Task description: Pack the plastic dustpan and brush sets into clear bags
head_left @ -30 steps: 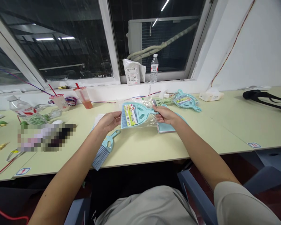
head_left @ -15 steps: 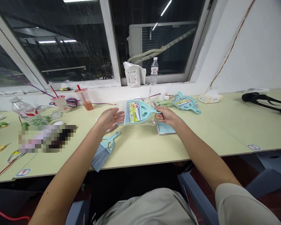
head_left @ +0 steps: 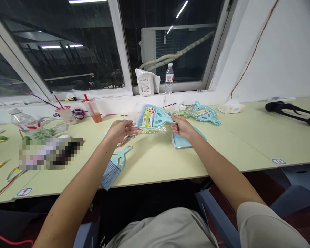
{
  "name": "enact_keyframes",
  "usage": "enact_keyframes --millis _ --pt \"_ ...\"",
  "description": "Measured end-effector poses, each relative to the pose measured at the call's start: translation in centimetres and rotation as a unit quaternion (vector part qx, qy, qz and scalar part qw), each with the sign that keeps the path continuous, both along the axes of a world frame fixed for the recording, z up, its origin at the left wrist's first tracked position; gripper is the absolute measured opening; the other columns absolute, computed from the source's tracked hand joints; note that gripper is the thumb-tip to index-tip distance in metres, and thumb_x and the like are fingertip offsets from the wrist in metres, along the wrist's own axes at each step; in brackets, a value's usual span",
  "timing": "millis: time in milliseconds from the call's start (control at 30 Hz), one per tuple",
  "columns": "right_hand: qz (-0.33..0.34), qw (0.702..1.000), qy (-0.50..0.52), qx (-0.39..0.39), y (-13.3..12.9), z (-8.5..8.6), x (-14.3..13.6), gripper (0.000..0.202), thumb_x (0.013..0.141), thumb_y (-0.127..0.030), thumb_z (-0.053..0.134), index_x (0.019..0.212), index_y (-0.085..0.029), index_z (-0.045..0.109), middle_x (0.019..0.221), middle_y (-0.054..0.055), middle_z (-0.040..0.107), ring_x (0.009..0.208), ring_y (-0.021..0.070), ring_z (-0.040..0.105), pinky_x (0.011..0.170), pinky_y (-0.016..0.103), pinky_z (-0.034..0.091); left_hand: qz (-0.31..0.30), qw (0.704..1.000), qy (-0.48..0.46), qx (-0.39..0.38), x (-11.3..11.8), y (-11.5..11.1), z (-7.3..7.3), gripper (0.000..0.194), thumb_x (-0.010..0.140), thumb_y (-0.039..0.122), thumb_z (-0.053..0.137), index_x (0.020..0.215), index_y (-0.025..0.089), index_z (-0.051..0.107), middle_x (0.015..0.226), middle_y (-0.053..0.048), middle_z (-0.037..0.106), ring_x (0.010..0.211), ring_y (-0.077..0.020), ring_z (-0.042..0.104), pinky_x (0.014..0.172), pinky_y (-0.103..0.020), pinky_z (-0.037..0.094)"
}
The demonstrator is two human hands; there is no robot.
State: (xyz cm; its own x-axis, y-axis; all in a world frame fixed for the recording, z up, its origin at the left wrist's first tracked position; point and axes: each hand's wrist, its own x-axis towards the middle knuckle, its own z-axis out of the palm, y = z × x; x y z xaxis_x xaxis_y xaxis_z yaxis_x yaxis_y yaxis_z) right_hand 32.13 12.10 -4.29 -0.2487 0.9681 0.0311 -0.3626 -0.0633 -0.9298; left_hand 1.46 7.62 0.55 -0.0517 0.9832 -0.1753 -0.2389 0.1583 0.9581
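Note:
A light-blue dustpan and brush set [head_left: 158, 117] in clear plastic wrapping, with a yellow-green label, is held above the table between my hands. My right hand [head_left: 181, 126] is closed round its handle end. My left hand [head_left: 121, 132] is at the opposite end, fingers curled at the wrapping's edge. Below my left forearm lies a loose light-blue hand brush [head_left: 116, 167] with grey-blue bristles, its bristle ends over the table's front edge. A light-blue dustpan [head_left: 183, 140] rests under my right wrist. Something pink [head_left: 124, 139] lies partly hidden beside my left hand.
Another wrapped light-blue set [head_left: 204, 113] lies at the back, beside a green one [head_left: 179, 113]. Two drink cups [head_left: 92, 111] and a large bottle [head_left: 28, 124] stand left. A water bottle [head_left: 169, 79] is on the sill. Tissues [head_left: 231, 106] and a black strapped object [head_left: 286, 112] are right.
The wrapped set has tilted and risen slightly, its loose wrapping now hanging underneath. My left hand has gone from spread fingers to curled at the wrapping's edge. My right hand keeps its grip.

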Motion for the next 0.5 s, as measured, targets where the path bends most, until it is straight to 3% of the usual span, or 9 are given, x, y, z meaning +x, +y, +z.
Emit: enact_keyframes --millis 133,200,267,367,433,500 --pt "-0.01 1.0 0.019 -0.01 0.2 -0.2 -0.3 0.039 0.094 -0.043 0.073 0.085 -0.026 0.039 0.051 -0.01 0.034 0.041 0.0087 0.032 0.036 0.016 0.023 0.044 0.995 -0.089 0.022 1.7 -0.8 -0.6 0.044 0.095 0.038 0.07 0.127 0.011 0.056 0.106 -0.022 0.073 0.092 -0.0349 0.078 0.081 -0.047 0.066" --pt "-0.023 0.999 0.03 -0.01 0.1 -0.4 -0.8 0.039 0.095 -0.043 0.071 0.084 -0.026 0.038 0.051 -0.01 0.036 0.041 0.0086 0.032 0.036 0.016 0.024 0.024 0.99 -0.13 0.042 3.8 -1.1 -1.2 0.051 0.094 0.044 0.071 0.13 0.012 0.054 0.112 -0.023 0.072 0.098 -0.0352 0.077 0.086 -0.05 0.064" --pt "-0.034 0.999 0.034 -0.006 -0.2 -0.4 -1.2 0.038 0.095 -0.043 0.072 0.085 -0.026 0.039 0.051 -0.01 0.037 0.041 0.0089 0.035 0.037 0.017 0.026 0.017 0.988 -0.143 0.06 6.1 -0.8 -1.5 0.04 0.095 0.034 0.07 0.127 0.013 0.057 0.107 -0.018 0.072 0.095 -0.0306 0.077 0.088 -0.047 0.064" --pt "-0.011 1.0 0.005 0.002 -0.9 -0.1 -1.3 0.035 0.092 -0.039 0.074 0.084 -0.026 0.042 0.049 -0.009 0.041 0.042 0.0107 0.043 0.038 0.018 0.033 0.089 0.979 -0.169 0.075 8.2 0.3 -1.4 0.035 0.095 0.015 0.062 0.129 0.019 0.055 0.1 -0.009 0.073 0.089 -0.0223 0.076 0.087 -0.042 0.064" --pt "0.055 0.998 -0.042 0.012 -1.2 0.4 -0.7 0.03 0.09 -0.035 0.074 0.084 -0.024 0.046 0.053 -0.004 0.053 0.047 0.0145 0.055 0.041 0.022 0.041 0.124 0.977 -0.158 0.07 8.0 1.0 -1.2 0.038 0.092 0.009 0.058 0.128 0.02 0.053 0.096 -0.006 0.073 0.083 -0.02 0.075 0.081 -0.039 0.065" --pt "0.132 0.987 -0.093 0.011 -1.4 0.9 0.1 0.026 0.091 -0.037 0.072 0.084 -0.022 0.051 0.067 0.005 0.068 0.061 0.0217 0.07 0.049 0.028 0.053 0.117 0.983 -0.12 0.067 6.5 1.4 -1.1 0.04 0.087 0.008 0.06 0.124 0.02 0.053 0.091 -0.005 0.071 0.074 -0.019 0.073 0.071 -0.035 0.065"
